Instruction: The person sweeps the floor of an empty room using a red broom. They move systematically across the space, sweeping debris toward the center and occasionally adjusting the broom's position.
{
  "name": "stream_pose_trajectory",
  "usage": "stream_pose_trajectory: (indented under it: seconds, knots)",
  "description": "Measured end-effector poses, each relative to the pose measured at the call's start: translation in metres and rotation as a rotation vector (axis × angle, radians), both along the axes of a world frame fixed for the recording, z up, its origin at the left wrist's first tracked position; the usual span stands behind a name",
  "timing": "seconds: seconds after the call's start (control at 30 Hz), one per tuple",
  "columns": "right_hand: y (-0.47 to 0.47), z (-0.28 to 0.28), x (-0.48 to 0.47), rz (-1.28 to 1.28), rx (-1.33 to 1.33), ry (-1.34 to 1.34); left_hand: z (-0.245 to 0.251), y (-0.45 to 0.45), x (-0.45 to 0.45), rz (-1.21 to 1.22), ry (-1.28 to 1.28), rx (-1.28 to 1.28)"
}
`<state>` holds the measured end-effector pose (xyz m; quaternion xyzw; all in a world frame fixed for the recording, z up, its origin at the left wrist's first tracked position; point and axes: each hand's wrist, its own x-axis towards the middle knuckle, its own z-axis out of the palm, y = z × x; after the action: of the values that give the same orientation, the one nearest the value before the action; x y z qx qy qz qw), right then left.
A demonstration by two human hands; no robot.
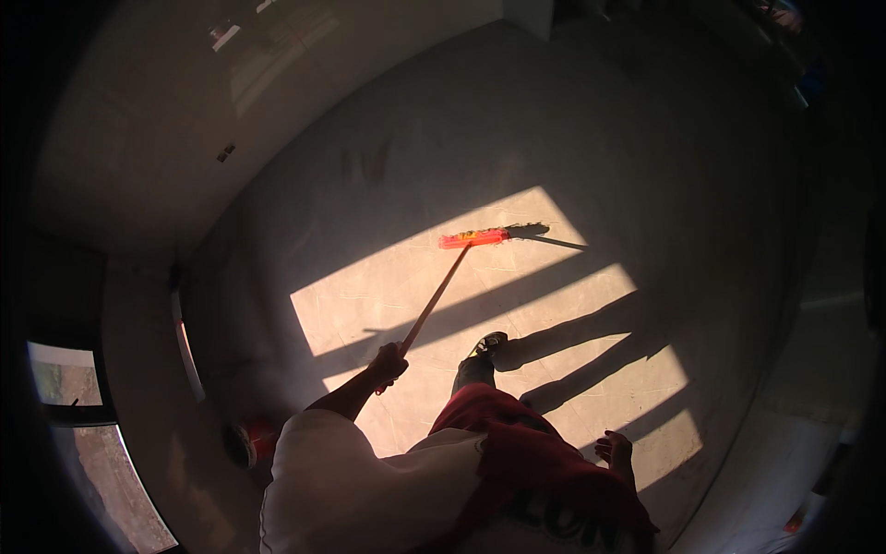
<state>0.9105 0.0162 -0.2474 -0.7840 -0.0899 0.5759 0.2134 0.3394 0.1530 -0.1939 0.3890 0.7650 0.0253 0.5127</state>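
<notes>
My left hand (386,365) grips the upper end of a long broom handle (436,296). The handle slants away from me to an orange-red broom head (475,238), which rests on the smooth floor (367,298) in a patch of sunlight. Its bristles are mostly hidden behind the head, and its shadow falls to the right. My right hand (615,449) hangs at my right side, fingers apart, holding nothing. One dark shoe (490,343) shows ahead of my body; my other foot is hidden.
A red bucket (261,441) stands in shade to my left. Beyond it, a dark-framed window (66,377) lets in light. The left wall (159,138) carries a small double electrical box (225,153). Along the right runs another wall (775,429), dim at its far end.
</notes>
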Motion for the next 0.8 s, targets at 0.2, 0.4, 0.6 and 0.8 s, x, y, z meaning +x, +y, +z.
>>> stream_pose_trajectory:
  seconds: [0.2, 0.4, 0.6, 0.8]
  knots:
    - [0.081, 0.026, -0.075, 0.215, -0.028, 0.057, -0.077, 0.159, -0.092, 0.243, 0.139, 0.110]
    - [0.126, 0.049, -0.123, 0.290, 0.049, 0.155, -0.129, 0.262, -0.150, 0.342, 0.110, 0.096]
    - [0.116, 0.049, -0.121, 0.220, -0.037, 0.097, -0.129, 0.183, -0.052, 0.121, 0.167, -0.005]
    - [0.088, 0.022, -0.082, 0.152, -0.122, 0.066, -0.031, 0.054, 0.044, -0.105, -0.118, -0.248]
